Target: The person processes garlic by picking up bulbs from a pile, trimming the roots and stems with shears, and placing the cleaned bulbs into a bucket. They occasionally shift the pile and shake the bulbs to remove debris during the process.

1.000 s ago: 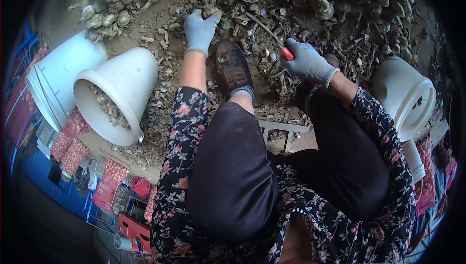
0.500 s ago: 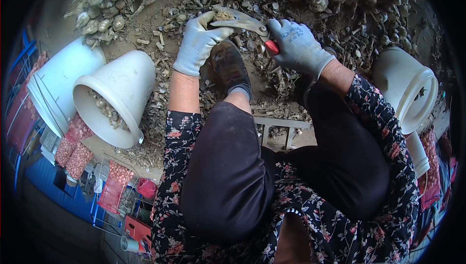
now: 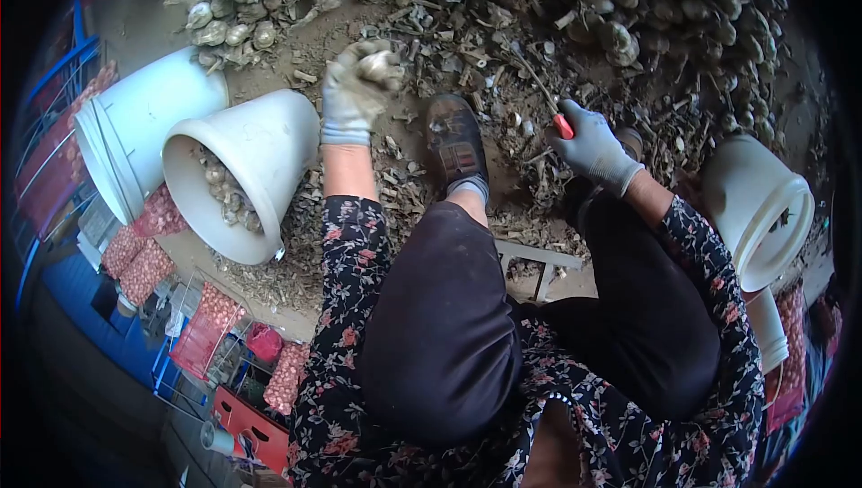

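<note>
My left hand (image 3: 348, 97), in a pale knitted work glove, is raised with its fingers curled around a garlic bulb (image 3: 381, 67), which is slightly blurred. To the right, my gloved right hand (image 3: 596, 149) grips pruning shears by their red handle (image 3: 564, 127). The thin metal blades (image 3: 537, 84) point up and left, apart from the bulb. Between the hands is my dark shoe (image 3: 454, 140). Dry stalk scraps and peelings (image 3: 476, 48) cover the ground beneath.
A heap of garlic (image 3: 620, 39) fills the upper right; a smaller cluster (image 3: 238, 8) lies upper left. A tipped white bucket (image 3: 292, 133) holds bulbs, beside another white bucket (image 3: 166, 111). One more bucket (image 3: 736, 178) leans at right. Filled mesh bags (image 3: 146, 274) stand lower left.
The hands were close together, with the shears at the thing in my left hand. Now they are apart: the right hand with the shears has moved right and down, and the bulb shows in my left.
</note>
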### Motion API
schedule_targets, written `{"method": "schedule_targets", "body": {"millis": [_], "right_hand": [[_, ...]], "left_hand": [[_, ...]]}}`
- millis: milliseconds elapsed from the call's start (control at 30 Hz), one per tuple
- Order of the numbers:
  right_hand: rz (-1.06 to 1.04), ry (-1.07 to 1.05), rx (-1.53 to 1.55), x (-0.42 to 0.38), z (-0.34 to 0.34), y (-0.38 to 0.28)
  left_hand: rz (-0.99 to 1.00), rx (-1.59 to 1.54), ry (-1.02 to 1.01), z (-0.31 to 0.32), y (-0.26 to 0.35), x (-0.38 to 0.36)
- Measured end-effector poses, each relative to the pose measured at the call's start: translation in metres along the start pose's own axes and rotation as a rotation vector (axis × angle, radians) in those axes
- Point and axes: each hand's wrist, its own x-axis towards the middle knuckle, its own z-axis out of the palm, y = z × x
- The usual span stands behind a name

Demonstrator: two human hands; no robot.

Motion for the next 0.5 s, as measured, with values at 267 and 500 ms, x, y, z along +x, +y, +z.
{"method": "schedule_targets", "body": {"millis": [267, 500], "right_hand": [[0.036, -0.150, 0.019, 0.015, -0.012, -0.028], [0.006, -0.138, -0.155, 0.021, -0.020, -0.037]], "left_hand": [[0.434, 2.186, 0.892, -0.002, 0.058, 0.103], [0.092, 1.078, 0.518, -0.021, 0.057, 0.080]]}}
